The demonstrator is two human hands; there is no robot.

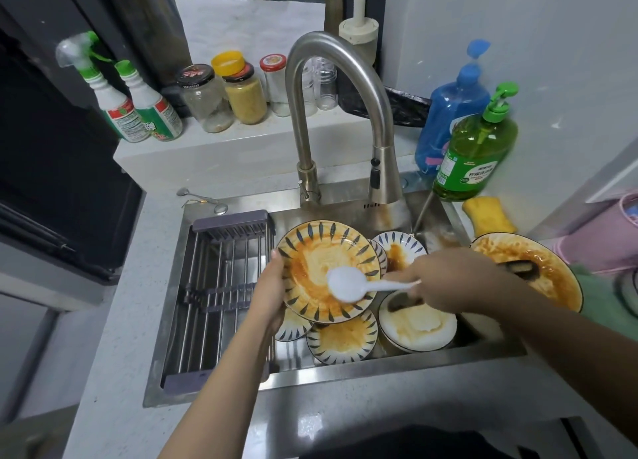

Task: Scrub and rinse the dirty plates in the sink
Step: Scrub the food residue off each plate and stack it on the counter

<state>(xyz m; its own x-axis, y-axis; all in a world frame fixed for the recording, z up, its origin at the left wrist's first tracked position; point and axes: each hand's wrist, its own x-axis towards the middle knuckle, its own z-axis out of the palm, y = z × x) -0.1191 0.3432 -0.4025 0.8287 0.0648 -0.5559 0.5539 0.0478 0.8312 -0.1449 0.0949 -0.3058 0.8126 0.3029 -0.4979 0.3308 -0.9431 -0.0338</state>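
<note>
Over the steel sink (397, 362), a sauce-smeared plate (328, 268) is gripped at its left rim by the left hand (272, 286) and tilted so its face is turned up and toward the viewer. A white scrubber (348, 284) is pinched by its handle in the right hand (445, 279); its long axis runs left-right, head pointing left and pressed on the plate. More dirty plates (341, 337) are stacked underneath, beside a drying rack (221, 286).

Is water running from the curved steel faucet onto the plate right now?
No. No stream leaves the curved steel faucet, and the sauce-smeared striped plate in the left hand sits left of its spout.
</note>
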